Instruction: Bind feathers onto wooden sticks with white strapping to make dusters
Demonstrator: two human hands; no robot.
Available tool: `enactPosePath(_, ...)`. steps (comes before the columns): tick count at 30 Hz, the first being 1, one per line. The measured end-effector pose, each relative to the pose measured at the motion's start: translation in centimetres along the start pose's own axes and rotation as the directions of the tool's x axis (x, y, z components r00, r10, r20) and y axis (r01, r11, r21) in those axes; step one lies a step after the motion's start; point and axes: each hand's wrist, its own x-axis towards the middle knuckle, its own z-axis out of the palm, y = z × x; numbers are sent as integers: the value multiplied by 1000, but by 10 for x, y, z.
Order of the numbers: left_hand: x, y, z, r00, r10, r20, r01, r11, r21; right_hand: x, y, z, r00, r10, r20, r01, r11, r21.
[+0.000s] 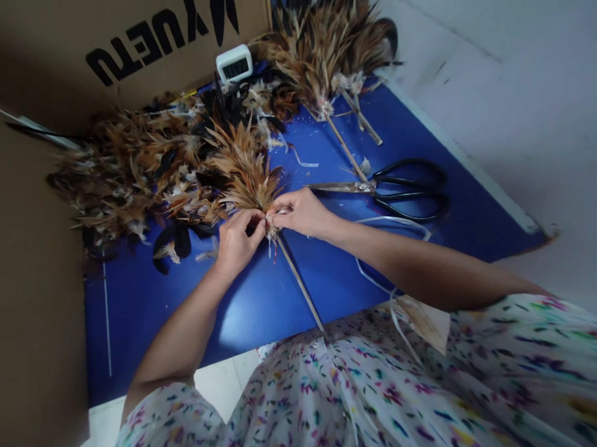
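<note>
A feather duster [248, 166] with brown feathers lies over the blue table, its thin stick [301, 283] pointing back toward my body. Both hands meet at the base of the feathers. My left hand [239, 238] pinches there with thumb and forefinger. Right beside it, my right hand [300, 213] is closed with its fingertips at the same binding. White and red string ends hang just below the fingers. What exactly lies between the fingertips is too small to make out. A white plastic strip [391, 220] loops under my right forearm and down to my lap.
Black-handled scissors [377, 187] lie to the right of my hands. Loose feathers [140, 165] pile up at the left and back. More feather dusters [329, 48] and a white digital timer [235, 63] are at the back. Cardboard [168, 37] walls stand behind and left.
</note>
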Motion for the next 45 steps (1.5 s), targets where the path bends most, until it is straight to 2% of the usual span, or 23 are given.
enactPosePath(6, 2, -5, 2, 997, 36, 61, -38, 999, 32, 0, 1, 1, 1000, -19, 3, 19, 999, 30)
enactPosePath(15, 4, -4, 2, 994, -9, 113, 11, 1000, -11, 2, 3, 3, 999, 0, 42, -2, 999, 47)
enactPosePath(19, 5, -4, 3, 993, -33, 115, 36, 999, -28, 3, -2, 1, 998, 12, 69, -14, 999, 35)
enactPosePath(22, 4, -4, 3, 993, -53, 107, 56, 998, -27, 3, -7, -1, 996, 30, 88, -38, 995, 91)
enactPosePath(27, 2, -2, 3, 996, -67, 55, 69, 996, -51, 3, -11, -1, 994, 71, 87, -82, 987, 138)
enactPosePath(30, 0, -1, 3, 999, -34, 18, 34, 999, -28, 3, -10, 0, 993, 79, 86, -92, 983, 158)
enactPosePath(34, -2, -1, 2, 999, 43, 24, -44, 998, 37, 4, -7, 1, 994, 81, 78, -95, 978, 184)
enactPosePath(45, -4, -3, 4, 993, 110, 39, -115, 981, 156, 3, -5, 0, 999, 36, 36, -41, 987, 153)
